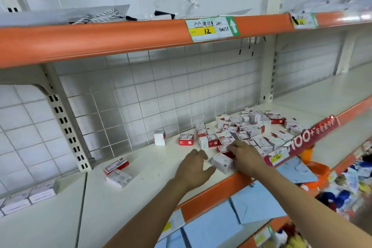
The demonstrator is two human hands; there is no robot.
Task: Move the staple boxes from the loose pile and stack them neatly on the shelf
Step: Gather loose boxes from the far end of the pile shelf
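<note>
- Far left on the shelf (141, 197): a neat row of staple boxes (28, 197) is seen at the edge, set side by side, presumably the stack already begun.
- Left of centre: two stray boxes (117, 171) are laid flat, touching; two more (173, 138) are stood apart near the back wall.
- Centre: the left hand (194, 169) is held open above the shelf, gripping nothing, judged ready to receive or steady a box.
- Right of centre: the right hand (244, 155) is laid on boxes at the near edge of the loose pile (251, 131); whether one is gripped cannot be told.
- Right: the pile is left jumbled, largely unsorted.
</note>
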